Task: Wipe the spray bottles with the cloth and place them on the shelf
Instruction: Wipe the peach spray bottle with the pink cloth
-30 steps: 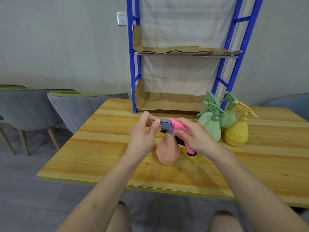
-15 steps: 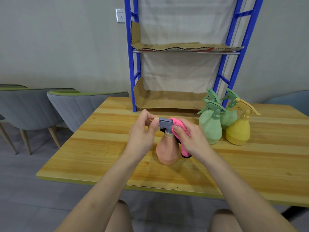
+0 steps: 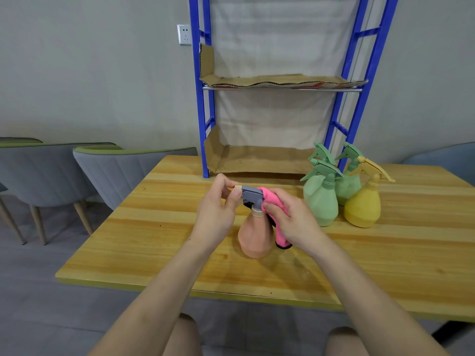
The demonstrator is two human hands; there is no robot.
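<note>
Grey padded chairs (image 3: 115, 170) stand just off the table's (image 3: 154, 240) left edge, and smooth bare wood runs from that edge toward the middle. There your left hand (image 3: 218, 211) pinches the tip of the angular grey nozzle (image 3: 253, 195) on the upright, pear-shaped peach spray bottle (image 3: 255, 237). Your right hand (image 3: 293, 222) curls its fingers (image 3: 272, 208) round a soft pink cloth (image 3: 273, 200), held against the bottle's neck. Near the table's far right, matte green bottles (image 3: 321, 204) and a yellow bottle (image 3: 362, 206) cluster before the blue-framed, cardboard-lined shelf (image 3: 282, 89).
</note>
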